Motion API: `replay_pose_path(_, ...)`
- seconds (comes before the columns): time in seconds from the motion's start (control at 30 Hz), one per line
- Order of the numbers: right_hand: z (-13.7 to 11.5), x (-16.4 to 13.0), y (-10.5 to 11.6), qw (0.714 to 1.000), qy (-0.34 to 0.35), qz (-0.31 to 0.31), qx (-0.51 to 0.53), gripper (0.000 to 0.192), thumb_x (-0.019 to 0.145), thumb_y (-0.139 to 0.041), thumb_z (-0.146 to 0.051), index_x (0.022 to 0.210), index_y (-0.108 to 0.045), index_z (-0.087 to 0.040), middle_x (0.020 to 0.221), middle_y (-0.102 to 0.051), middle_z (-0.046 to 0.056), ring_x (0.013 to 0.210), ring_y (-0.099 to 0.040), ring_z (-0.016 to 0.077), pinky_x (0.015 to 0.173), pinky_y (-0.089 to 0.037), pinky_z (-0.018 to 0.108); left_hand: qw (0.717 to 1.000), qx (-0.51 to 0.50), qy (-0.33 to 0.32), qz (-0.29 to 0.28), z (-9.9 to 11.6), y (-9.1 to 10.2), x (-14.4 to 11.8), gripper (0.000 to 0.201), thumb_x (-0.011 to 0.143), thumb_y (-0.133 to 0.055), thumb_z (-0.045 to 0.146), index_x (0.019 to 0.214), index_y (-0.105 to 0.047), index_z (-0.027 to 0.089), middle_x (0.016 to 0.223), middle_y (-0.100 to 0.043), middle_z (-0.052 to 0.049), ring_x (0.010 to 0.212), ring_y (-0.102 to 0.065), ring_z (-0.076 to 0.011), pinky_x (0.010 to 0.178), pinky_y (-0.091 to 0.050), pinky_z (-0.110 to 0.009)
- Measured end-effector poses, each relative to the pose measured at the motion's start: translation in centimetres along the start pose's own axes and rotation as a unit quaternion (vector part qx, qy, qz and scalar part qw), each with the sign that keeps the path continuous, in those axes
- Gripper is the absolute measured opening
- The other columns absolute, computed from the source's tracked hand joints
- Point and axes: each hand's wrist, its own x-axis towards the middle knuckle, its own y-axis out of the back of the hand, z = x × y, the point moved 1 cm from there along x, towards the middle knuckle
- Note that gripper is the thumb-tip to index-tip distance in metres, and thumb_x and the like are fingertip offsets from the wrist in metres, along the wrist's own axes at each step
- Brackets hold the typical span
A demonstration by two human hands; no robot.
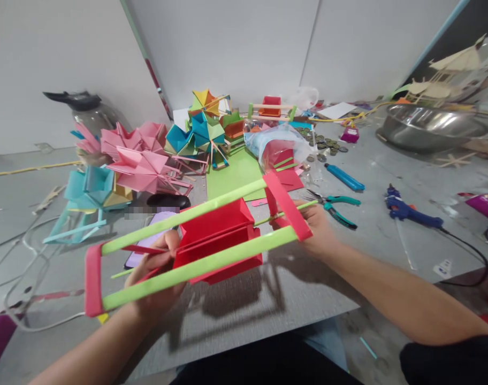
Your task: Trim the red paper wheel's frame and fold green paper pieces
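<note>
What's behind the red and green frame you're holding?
Behind the frame lie a green sheet and a plastic bag. One green bar hides part of the sheet, and the bag covers another part, so whatever is under there can't be seen.

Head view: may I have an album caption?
Left hand and right hand hold a long red-and-green paper model above a grey tabletop.

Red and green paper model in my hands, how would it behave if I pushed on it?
The paper model is probably light, its parts looking thin. The long green strips run nearly straight, so they may be fairly stiff lengthwise. The red box has thin walls and would likely crease if pushed hard.
</note>
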Motion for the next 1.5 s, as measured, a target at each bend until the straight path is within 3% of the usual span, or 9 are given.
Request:
replay_pose_path(0.13,0.3,0.2,0.4,0.999,-0.043,0.003,0.028,0.027,0.084,-0.094,-0.051,0.091,-0.083,-0.028,0.079,-0.075,0.0,0.061,-0.065,0.0152,0.061,-0.06,0.032,0.975,0.147,-0.08,-0.148,0.5,0.1,-0.2,0.018,0.078,-0.088,0.031,0.07,-0.074,0.023,0.063,-0.068,-0.001,0.055,-0.06,-0.0172,0.053,-0.053,-0.026)
replay_pose_path(0.2,0.1,0.3,0.7,0.998,-0.066,-0.003,0.015,0.032,0.085,-0.091,-0.058,0.094,-0.084,-0.028,0.083,-0.077,0.002,0.065,-0.068,0.0176,0.063,-0.061,0.035,0.965,0.176,-0.08,-0.177,0.8,0.4,-0.4,0.02,0.079,-0.092,0.038,0.075,-0.077,0.024,0.064,-0.071,0.001,0.055,-0.06,-0.0164,0.054,-0.052,-0.025)
replay_pose_path(0.37,-0.2,0.3,0.9,0.991,-0.133,0.002,0.019,0.026,0.087,-0.089,-0.053,0.096,-0.084,-0.029,0.087,-0.081,0.004,0.072,-0.074,0.0219,0.062,-0.061,0.036,0.969,0.167,-0.046,-0.174,1.0,0.6,-0.7,0.021,0.079,-0.095,0.037,0.077,-0.078,0.025,0.066,-0.074,0.002,0.058,-0.064,-0.0167,0.055,-0.053,-0.025)
replay_pose_path(0.57,-0.1,0.6,0.7,0.98,-0.193,0.007,0.044,0.027,0.079,-0.094,-0.049,0.093,-0.086,-0.027,0.084,-0.082,0.005,0.071,-0.074,0.022,0.06,-0.056,0.034,0.968,0.169,-0.059,-0.178,0.8,0.6,-0.3,0.026,0.076,-0.098,0.038,0.076,-0.077,0.022,0.066,-0.072,0.001,0.058,-0.064,-0.0151,0.054,-0.053,-0.023)
replay_pose_path(0.9,0.2,0.7,0.8,0.981,-0.185,0.003,0.055,0.028,0.078,-0.095,-0.049,0.094,-0.085,-0.028,0.086,-0.082,0.005,0.071,-0.073,0.0199,0.062,-0.057,0.032,0.971,0.175,-0.053,-0.155,0.8,0.6,-0.6,0.025,0.075,-0.097,0.039,0.074,-0.077,0.024,0.066,-0.071,0.002,0.058,-0.062,-0.015,0.058,-0.053,-0.025)
replay_pose_path(1.13,-0.7,0.6,0.2,0.972,-0.226,0.009,0.058,0.03,0.083,-0.091,-0.052,0.093,-0.084,-0.024,0.07,-0.075,0.002,0.059,-0.069,0.0189,0.059,-0.058,0.033,0.967,0.191,-0.061,-0.157,0.8,0.4,0.0,0.027,0.073,-0.099,0.042,0.071,-0.078,0.024,0.062,-0.069,0.002,0.056,-0.059,-0.0139,0.053,-0.045,-0.023)
replay_pose_path(1.33,0.2,0.8,0.6,0.965,-0.24,0.021,0.099,0.019,0.079,-0.095,-0.041,0.089,-0.084,-0.028,0.077,-0.078,0.001,0.069,-0.071,0.0178,0.066,-0.059,0.032,0.968,0.186,-0.058,-0.156,0.7,0.0,0.0,0.028,0.071,-0.1,0.041,0.071,-0.078,0.023,0.059,-0.068,0.002,0.053,-0.056,-0.0129,0.053,-0.044,-0.023)
replay_pose_path(1.5,0.6,0.7,0.9,0.963,-0.243,0.018,0.113,0.024,0.076,-0.097,-0.041,0.09,-0.086,-0.026,0.077,-0.08,0.002,0.072,-0.074,0.0189,0.07,-0.063,0.033,0.968,0.181,-0.059,-0.161,0.7,-0.1,-0.2,0.026,0.073,-0.1,0.038,0.072,-0.079,0.023,0.061,-0.069,0.002,0.054,-0.056,-0.0128,0.054,-0.045,-0.024)
